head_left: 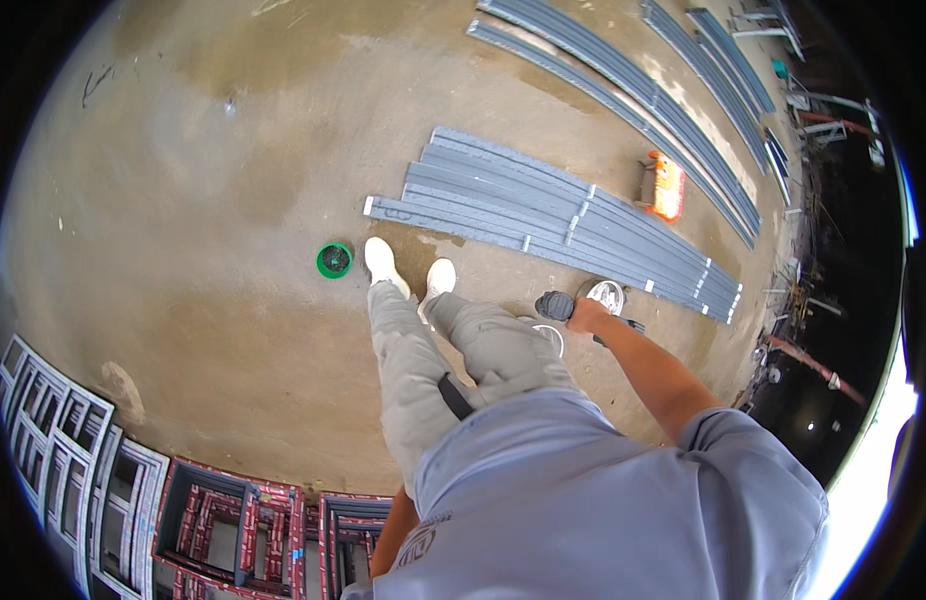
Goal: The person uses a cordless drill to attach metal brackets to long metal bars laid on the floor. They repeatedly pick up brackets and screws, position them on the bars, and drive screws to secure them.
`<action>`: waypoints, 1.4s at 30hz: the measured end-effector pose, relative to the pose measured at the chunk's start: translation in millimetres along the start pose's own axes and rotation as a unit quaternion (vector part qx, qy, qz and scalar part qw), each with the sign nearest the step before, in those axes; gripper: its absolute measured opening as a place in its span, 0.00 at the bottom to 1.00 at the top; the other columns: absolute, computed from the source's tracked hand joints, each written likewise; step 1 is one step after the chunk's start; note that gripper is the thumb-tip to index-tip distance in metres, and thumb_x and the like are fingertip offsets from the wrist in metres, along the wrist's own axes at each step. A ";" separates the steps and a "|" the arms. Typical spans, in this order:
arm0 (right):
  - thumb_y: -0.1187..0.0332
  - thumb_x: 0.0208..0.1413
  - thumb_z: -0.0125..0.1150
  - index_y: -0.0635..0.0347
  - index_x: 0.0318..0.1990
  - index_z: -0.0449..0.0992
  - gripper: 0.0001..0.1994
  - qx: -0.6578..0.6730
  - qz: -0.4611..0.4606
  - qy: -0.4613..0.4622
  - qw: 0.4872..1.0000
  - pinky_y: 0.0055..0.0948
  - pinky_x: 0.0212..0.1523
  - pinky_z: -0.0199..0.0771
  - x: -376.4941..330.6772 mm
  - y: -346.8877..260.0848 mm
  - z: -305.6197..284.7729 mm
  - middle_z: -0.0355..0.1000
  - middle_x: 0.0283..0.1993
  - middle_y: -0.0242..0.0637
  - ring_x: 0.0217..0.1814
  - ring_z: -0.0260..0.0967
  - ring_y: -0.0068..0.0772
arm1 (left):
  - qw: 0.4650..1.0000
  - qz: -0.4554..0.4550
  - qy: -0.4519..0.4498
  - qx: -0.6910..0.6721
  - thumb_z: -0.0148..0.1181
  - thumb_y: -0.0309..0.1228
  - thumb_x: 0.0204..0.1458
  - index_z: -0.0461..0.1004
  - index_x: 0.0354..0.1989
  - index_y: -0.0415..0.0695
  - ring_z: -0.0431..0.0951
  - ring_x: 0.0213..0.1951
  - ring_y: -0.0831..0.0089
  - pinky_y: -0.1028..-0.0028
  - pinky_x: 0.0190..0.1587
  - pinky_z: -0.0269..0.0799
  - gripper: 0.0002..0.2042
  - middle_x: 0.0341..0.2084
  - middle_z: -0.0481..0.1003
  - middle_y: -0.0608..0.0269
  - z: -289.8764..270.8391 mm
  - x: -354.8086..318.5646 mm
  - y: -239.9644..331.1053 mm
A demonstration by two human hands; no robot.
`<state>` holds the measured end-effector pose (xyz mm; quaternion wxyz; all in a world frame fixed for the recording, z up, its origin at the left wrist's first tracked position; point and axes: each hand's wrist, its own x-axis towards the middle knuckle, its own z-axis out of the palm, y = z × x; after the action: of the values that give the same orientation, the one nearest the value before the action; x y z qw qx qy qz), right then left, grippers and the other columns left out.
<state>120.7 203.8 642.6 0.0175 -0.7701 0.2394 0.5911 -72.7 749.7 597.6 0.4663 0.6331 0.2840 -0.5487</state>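
Observation:
My right hand (586,316) is closed around a dark power tool (555,306), whose thick rounded end sticks out past my fingers toward my legs. A slimmer dark part of it shows on the other side of my wrist. The tool's exact kind does not show. Just beyond the hand stands a round white container (609,292), and a second white rim (551,338) shows beside my thigh. Of my left arm, only a bit of forearm (395,528) appears by my shirt; the left hand is hidden.
Long grey profiles (543,215) lie side by side ahead, with more grey bars (623,85) farther off. An orange and white package (664,187) sits between them. A green bucket (322,262) stands near my shoes. Red-patterned frames (248,530) and grey frames (53,430) are at lower left.

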 end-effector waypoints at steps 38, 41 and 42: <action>0.62 0.48 0.61 0.60 0.53 0.82 0.23 0.555 0.132 0.076 0.818 0.43 0.57 0.80 -152.7 -89.4 350.6 0.80 0.52 0.52 0.56 0.79 0.51 | 0.878 0.162 0.053 0.447 0.57 0.43 0.62 0.71 0.63 0.39 0.77 0.56 0.62 0.66 0.59 0.70 0.26 0.54 0.78 0.51 -255.1 10.7 200.5; 0.62 0.48 0.62 0.60 0.53 0.82 0.23 0.608 0.157 -0.011 0.778 0.43 0.58 0.80 -155.6 -94.0 405.0 0.80 0.54 0.50 0.56 0.79 0.49 | 0.865 0.174 0.040 0.469 0.57 0.43 0.62 0.72 0.63 0.39 0.77 0.56 0.62 0.66 0.59 0.71 0.26 0.54 0.78 0.51 -239.8 -4.6 194.0; 0.62 0.48 0.63 0.60 0.52 0.82 0.22 0.605 0.154 -0.022 0.781 0.42 0.57 0.80 -155.8 -95.7 425.6 0.80 0.53 0.49 0.54 0.80 0.49 | 0.860 0.180 0.037 0.476 0.58 0.43 0.62 0.72 0.62 0.39 0.77 0.56 0.62 0.66 0.59 0.71 0.26 0.53 0.78 0.51 -234.9 -8.8 192.4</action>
<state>-255.0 474.6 633.3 0.3938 -0.5413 0.6623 0.3364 193.9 885.3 651.0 0.1878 0.8379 -0.1131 -0.4999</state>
